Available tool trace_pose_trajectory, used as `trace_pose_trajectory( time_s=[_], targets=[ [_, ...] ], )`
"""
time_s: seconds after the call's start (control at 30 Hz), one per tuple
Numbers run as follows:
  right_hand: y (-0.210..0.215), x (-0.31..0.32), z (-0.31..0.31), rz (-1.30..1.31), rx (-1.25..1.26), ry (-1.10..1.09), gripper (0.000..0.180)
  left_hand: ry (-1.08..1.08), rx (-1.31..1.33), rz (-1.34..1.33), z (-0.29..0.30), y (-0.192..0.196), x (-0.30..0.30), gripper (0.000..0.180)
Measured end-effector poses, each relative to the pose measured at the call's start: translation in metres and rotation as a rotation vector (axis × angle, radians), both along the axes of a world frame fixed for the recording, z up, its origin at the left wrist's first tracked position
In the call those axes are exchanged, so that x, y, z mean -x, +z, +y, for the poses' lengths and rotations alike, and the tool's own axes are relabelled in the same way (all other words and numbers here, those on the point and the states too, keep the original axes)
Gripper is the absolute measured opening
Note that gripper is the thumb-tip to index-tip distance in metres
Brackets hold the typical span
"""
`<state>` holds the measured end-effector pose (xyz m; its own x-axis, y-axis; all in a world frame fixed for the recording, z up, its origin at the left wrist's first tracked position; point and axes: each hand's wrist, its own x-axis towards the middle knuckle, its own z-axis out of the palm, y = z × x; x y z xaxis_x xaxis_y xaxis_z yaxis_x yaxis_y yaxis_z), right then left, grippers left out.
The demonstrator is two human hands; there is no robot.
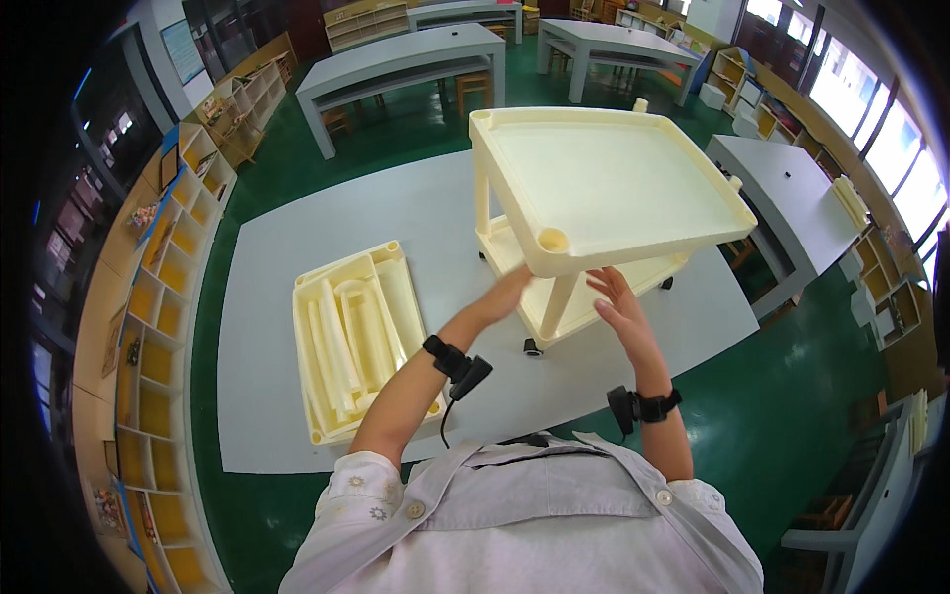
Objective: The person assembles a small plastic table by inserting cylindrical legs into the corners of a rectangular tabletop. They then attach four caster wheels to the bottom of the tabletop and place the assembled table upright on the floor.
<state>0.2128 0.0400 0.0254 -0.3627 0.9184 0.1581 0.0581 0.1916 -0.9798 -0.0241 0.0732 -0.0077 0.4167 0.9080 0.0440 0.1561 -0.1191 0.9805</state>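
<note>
A cream plastic cart (614, 183) with two tray tiers and corner posts stands on the grey table. My left hand (513, 289) is at the near corner of the upper tray, just below its rim beside the near post (559, 305); its fingers are mostly hidden. Right of that post, my right hand (618, 297) is raised with its fingers apart, the tips close under the front rim. I see nothing held in it. The lower tray (594, 292) shows beneath, with black casters (532, 346) on the tabletop. A round socket (553, 240) marks the upper tray's near corner.
Left of the cart, another cream tray (411, 297) lies on the grey table (262, 297), holding several tubes (332, 342) and a U-shaped piece (361, 297). Shelves (158, 327) line the left side. More grey tables (406, 59) stand behind and to the right (792, 198) on green floor.
</note>
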Motion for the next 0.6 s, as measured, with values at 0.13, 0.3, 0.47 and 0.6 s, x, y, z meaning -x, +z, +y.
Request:
trace_pose_trajectory(
  time_s=[0.13, 0.3, 0.47, 0.6],
  targets=[
    [-0.026, 0.001, 0.010, -0.035, -0.140, -0.041, 0.066, -0.239, -0.116, -0.084, -0.026, 0.019, -0.040, 0.053],
    [-0.062, -0.030, 0.004, 0.210, -0.084, -0.359, 0.044, 0.048, -0.089, -0.070, -0.023, 0.019, 0.019, 0.029],
    [-0.182, -0.130, 0.023, 0.106, -0.230, -0.666, 0.030, 0.552, -0.414, -0.214, 0.006, 0.025, 0.073, 0.032],
    [-0.168, -0.157, 0.013, 0.365, -0.261, -0.526, 0.022, 0.328, -0.304, -0.251, 0.000, 0.021, 0.056, 0.058]
  ],
)
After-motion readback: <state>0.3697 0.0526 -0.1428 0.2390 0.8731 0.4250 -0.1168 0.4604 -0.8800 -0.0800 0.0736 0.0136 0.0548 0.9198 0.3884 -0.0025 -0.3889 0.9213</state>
